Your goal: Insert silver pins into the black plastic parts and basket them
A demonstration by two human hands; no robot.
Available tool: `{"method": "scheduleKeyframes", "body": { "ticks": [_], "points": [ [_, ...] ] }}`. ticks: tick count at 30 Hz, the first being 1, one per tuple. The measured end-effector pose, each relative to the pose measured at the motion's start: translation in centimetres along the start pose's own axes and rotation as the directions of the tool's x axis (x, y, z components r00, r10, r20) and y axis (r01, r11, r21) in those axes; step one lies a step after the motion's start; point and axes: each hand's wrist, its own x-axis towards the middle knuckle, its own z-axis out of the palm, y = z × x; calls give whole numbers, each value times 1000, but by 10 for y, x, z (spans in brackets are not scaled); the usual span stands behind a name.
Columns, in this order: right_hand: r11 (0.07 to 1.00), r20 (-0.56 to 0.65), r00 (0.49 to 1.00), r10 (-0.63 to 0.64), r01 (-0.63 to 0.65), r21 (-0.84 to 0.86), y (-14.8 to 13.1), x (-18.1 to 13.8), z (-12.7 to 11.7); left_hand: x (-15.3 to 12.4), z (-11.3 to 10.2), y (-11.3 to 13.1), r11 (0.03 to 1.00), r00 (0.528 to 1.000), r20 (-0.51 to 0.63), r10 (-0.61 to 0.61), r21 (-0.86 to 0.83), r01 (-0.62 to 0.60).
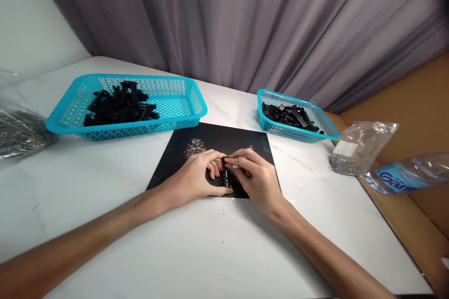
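A narrow black plastic part [226, 175] with shiny metal bits along it is gripped between the thumb and fingers of my left hand [201, 173]. My right hand [259, 175] is closed, its thumb and fingertips pinched at the part's upper end. Whatever sits between those fingertips is too small to make out. Both hands are over a black mat [224, 136]. Small metal pieces lie on the mat in a left pile [195, 147] and a right pile [249, 148], the latter partly hidden behind my right hand.
A blue basket [201, 107] at back left holds black plastic parts [121, 105]. A smaller blue basket [331, 133] at back right holds more [291, 117]. Bags of metal pieces stand left [21, 133] and right [351, 161]. A plastic bottle [403, 177] lies at far right.
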Motion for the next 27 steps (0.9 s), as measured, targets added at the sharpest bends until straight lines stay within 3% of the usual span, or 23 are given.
{"method": "scheduleKeyframes", "body": {
  "ticks": [5,12,21,24,27],
  "points": [
    [991,9,992,-130,130,-35,9,6,-3,0,0,-1,1000,1000,1,11,1,-11],
    [988,78,985,-153,155,-23,16,1,-21,0,-1,-1,1000,1000,17,-13,-8,13],
    [904,120,925,-361,379,-198,31,7,-10,2,-3,-3,1000,999,46,22,-9,-21],
    [918,84,932,-352,361,-162,28,10,-9,2,-4,-4,1000,999,47,22,-14,-22],
    [973,14,974,-225,225,-60,19,9,-10,1,-3,-4,1000,999,34,20,-4,-20]
  ]
}}
